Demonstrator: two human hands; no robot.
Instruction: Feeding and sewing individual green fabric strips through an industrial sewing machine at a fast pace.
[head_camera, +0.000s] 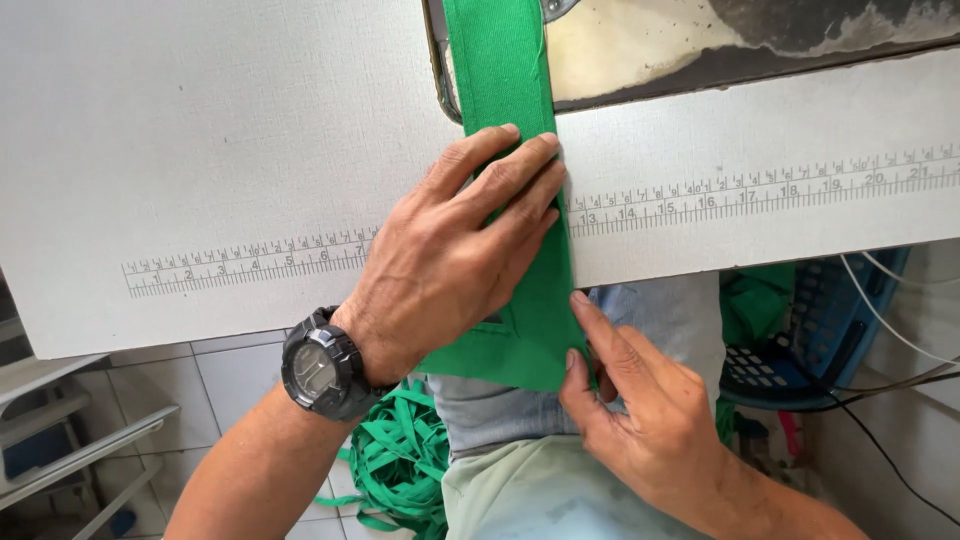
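Note:
A green fabric strip (500, 70) runs from the top of the view down over the front edge of a white table (200, 150). My left hand (455, 255), with a black watch (322, 365) on its wrist, lies flat on the strip with fingers spread, pressing it onto the table. My right hand (640, 410) pinches the strip's lower right edge below the table edge, above my lap.
A ruler scale (760, 190) is printed along the table's front. A pile of green strips (400, 460) lies on the tiled floor. A blue basket (820, 330) with green cloth stands at the right, beside cables (900, 330). A sewing machine base (700, 40) sits at the top.

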